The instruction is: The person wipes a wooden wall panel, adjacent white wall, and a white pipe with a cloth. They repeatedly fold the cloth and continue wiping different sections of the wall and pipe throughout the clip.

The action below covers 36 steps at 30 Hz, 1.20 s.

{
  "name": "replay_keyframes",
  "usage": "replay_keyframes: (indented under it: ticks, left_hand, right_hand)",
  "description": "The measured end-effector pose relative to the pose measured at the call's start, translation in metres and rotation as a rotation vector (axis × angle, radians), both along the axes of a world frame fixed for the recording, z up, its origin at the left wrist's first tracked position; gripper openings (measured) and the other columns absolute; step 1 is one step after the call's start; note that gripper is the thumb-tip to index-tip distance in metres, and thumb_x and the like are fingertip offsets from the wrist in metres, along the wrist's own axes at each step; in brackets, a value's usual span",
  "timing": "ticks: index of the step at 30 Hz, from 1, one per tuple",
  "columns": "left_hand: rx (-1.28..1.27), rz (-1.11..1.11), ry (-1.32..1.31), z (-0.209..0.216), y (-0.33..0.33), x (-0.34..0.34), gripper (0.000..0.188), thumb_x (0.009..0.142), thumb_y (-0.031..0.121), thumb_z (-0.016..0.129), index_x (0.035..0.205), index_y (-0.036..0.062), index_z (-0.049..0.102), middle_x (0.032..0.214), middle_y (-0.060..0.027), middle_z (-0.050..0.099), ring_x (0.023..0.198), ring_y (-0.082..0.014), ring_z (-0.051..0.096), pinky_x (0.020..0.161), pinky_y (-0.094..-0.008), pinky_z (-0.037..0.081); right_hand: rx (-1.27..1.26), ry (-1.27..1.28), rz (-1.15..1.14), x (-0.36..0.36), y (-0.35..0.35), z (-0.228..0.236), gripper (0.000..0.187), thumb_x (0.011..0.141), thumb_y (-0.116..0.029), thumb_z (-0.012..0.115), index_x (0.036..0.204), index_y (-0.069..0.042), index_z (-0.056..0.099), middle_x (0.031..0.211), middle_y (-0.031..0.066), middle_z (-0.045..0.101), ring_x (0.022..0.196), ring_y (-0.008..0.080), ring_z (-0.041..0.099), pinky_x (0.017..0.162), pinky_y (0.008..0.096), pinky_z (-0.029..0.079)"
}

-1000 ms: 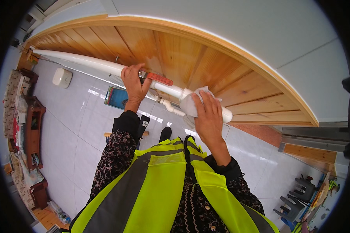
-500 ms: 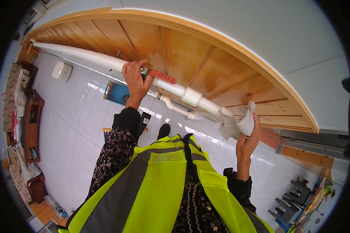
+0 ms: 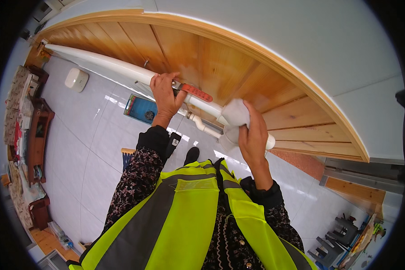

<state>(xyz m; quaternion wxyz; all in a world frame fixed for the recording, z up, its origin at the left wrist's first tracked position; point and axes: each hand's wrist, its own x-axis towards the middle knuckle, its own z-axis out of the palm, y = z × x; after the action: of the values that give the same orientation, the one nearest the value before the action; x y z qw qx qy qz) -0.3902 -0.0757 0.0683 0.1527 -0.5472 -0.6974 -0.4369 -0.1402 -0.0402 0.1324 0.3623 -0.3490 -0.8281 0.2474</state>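
A long white pipe (image 3: 105, 63) runs along the wood-panelled wall, with a red valve lever (image 3: 197, 92) on its top. My left hand (image 3: 167, 98) is wrapped over the pipe just left of the lever. In my right hand (image 3: 253, 135) is a whitish cloth (image 3: 236, 113), pressed against the pipe to the right of the lever. Part of the cloth hangs below the pipe, and the joint there is covered. The pipe's right end shows beyond my right hand. A thinner bent white pipe (image 3: 197, 121) lies beneath.
Wooden panelling (image 3: 220, 58) rises close behind the pipe. A blue tray (image 3: 141, 108) and a white bin (image 3: 77, 80) rest on the tiled floor (image 3: 90, 144). Brown wooden furniture (image 3: 38, 139) stands at the left, grey stools (image 3: 342, 234) at the lower right.
My right hand has moved left along the pipe with the cloth, from near the right end toward the valve lever. My left hand keeps its hold. The view has shifted slightly.
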Motion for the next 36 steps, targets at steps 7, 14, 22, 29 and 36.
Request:
replay_keyframes:
  ticks: [7,14,22,29,36]
  left_hand:
    - [0.012,0.006,0.014,0.001,-0.001,0.000,0.039,0.067,0.027,0.058,0.100,0.0064,0.054,0.085,-0.0067,0.055,0.091,-0.0248,0.048,0.098,-0.0420,0.024]
    - [0.011,-0.009,0.001,0.000,0.000,0.000,0.039,0.066,0.026,0.058,0.100,0.0065,0.054,0.085,-0.0063,0.055,0.091,-0.0241,0.049,0.098,-0.0418,0.024]
    - [0.024,0.002,0.002,0.001,-0.001,0.000,0.039,0.065,0.025,0.058,0.100,0.0073,0.054,0.084,-0.0046,0.055,0.090,-0.0236,0.049,0.098,-0.0414,0.024]
    - [0.033,0.006,-0.003,-0.001,0.001,0.000,0.039,0.065,0.025,0.058,0.099,0.0068,0.054,0.084,-0.0053,0.055,0.090,-0.0237,0.049,0.097,-0.0417,0.024]
    - [0.031,-0.004,0.007,0.000,0.001,0.000,0.040,0.065,0.025,0.057,0.100,0.0065,0.054,0.084,-0.0056,0.055,0.090,-0.0242,0.049,0.098,-0.0420,0.024]
  right_hand:
    - [0.009,-0.135,0.044,-0.036,0.000,-0.010,0.051,0.066,0.010,0.053,0.114,-0.005,0.049,0.117,0.0161,0.052,0.108,0.0350,0.048,0.091,0.0416,0.036]
    - [0.176,-0.364,0.362,0.013,-0.006,-0.006,0.043,0.065,0.009,0.052,0.105,-0.006,0.057,0.127,0.0070,0.046,0.122,0.0285,0.037,0.100,0.0416,0.030]
    - [-0.181,-0.304,0.080,0.063,0.011,0.041,0.036,0.062,0.006,0.045,0.093,-0.004,0.060,0.107,0.0136,0.059,0.103,0.0302,0.054,0.092,0.0387,0.039]
    - [-0.057,-0.210,0.012,0.012,0.004,0.000,0.042,0.082,-0.015,0.056,0.120,0.000,0.046,0.119,0.0202,0.050,0.106,0.0373,0.050,0.090,0.0382,0.039]
    - [-0.364,-0.280,0.023,0.018,0.025,0.008,0.036,0.089,-0.028,0.048,0.115,-0.002,0.050,0.093,0.0221,0.061,0.088,0.0375,0.059,0.076,0.0383,0.045]
